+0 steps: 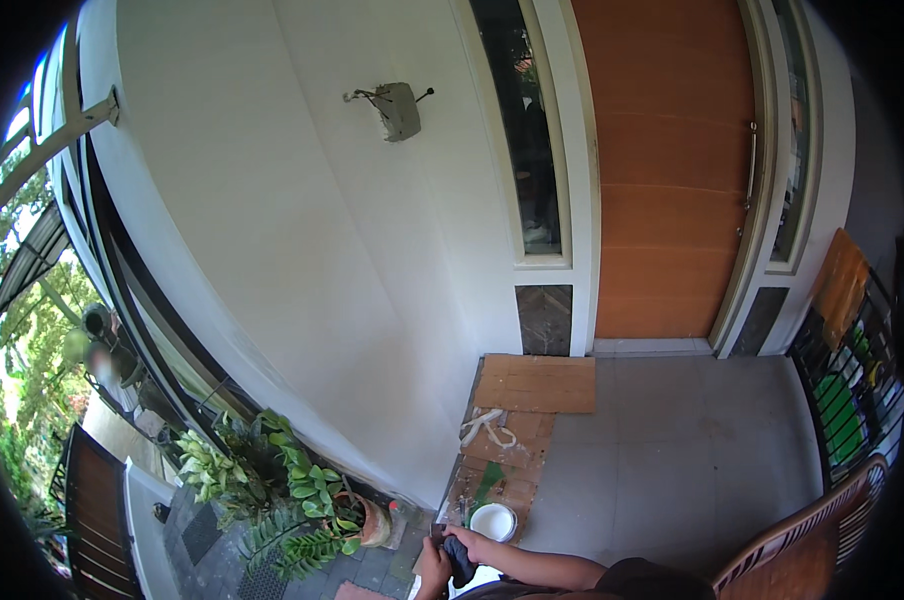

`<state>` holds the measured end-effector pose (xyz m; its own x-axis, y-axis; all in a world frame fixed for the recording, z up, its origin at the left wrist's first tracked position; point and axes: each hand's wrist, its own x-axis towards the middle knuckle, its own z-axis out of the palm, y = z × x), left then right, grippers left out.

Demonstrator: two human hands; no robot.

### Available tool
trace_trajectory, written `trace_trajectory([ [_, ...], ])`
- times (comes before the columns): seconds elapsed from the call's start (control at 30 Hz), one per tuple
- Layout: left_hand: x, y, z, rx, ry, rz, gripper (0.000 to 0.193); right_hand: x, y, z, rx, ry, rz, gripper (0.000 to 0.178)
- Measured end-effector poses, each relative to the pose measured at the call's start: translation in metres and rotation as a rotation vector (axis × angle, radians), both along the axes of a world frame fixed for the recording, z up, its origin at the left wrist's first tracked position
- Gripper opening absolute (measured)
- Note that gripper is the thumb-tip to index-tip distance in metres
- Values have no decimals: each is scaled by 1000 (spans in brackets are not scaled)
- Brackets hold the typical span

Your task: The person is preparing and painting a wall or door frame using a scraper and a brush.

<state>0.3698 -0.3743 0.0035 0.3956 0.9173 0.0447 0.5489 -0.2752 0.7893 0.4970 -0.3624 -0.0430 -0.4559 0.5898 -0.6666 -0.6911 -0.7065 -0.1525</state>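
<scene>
In the head view, the floor (pixel 672 440) is of smooth grey tiles with thin joints, before a tall white wall (pixel 352 250) and an orange-brown door (pixel 662 170) with horizontal lines. A rough grey block (pixel 400 112) with wires is on the wall. Flat brown cardboard (pixel 535 383) lies along the foot of the wall, spotted with white; on it are a loose, curled white strip (pixel 492 428) and a flat green piece (pixel 489 482).

A round white tub (pixel 513 531) stands near the cardboard's lower end, just beyond the hands. The dark cloth (pixel 459 563), soft and folded in look, is between the two hands at the lower edge. The right hand (pixel 470 546) has its fingers closed on it; the left hand (pixel 433 570) is close against it, but I cannot tell whether it grips.

At left, leafy plants (pixel 312 490) grow beside a round clay pot (pixel 375 522); at lower right is a curved wooden chair (pixel 802 565) with slats.
</scene>
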Motion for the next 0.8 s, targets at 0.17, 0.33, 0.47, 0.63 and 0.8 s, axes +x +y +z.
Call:
trace_trajectory([
  [0.17,-4,-4,7,64,37,-5,20,-10,2,-11,-5,-49,-57,25],
  [0.33,-15,0,-35,37,-39,-75,29,-14,-9,-4,-45,-57,-100,27],
  [0.47,-21,0,-62,-8,-104,-130,42,-16,-12,3,-41,-84,-114,27],
  [0.63,-12,-17,28,-63,83,-45,21,-18,-16,-1,-23,-150,-189,32],
  [0.8,-18,-7,13,-69,-26,-36,22,-20,-13,8,-10,-79,-180,32],
])
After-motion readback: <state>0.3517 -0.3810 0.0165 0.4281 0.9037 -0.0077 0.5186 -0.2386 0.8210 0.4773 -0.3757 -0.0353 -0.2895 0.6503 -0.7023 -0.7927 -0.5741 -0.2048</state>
